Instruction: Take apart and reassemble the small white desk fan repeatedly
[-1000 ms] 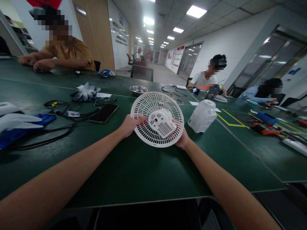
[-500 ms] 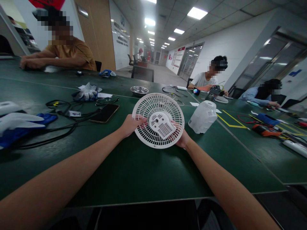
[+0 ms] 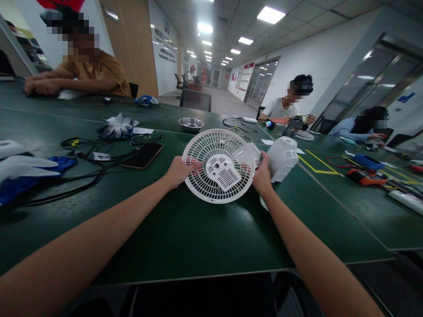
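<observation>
A round white fan grille (image 3: 198, 187) with a slotted hub plate faces me, tilted, above the green table. My left hand (image 3: 179, 171) is closed on its left rim, the thumb over the ribs. At the right, my right hand (image 3: 262, 175) is closed round a white piece that looks like a fan blade (image 3: 255, 152); parts of this piece show past the grille's rim and below the hand. Most of it is hidden behind the grille, as are some of my fingers. Just beyond my right hand a white plastic housing (image 3: 283, 157) stands on the table.
To the left lie a phone (image 3: 143, 155), black cables (image 3: 95, 174) and blue-white gloves (image 3: 117, 127). A metal bowl (image 3: 191, 125) is behind the grille. A multimeter (image 3: 365, 178) and yellow tape lie right. Several people sit around the table.
My right hand has shifted right and up from the grille's rim, and the white blade piece now shows beside it. The grille and my left hand stay nearly in place.
</observation>
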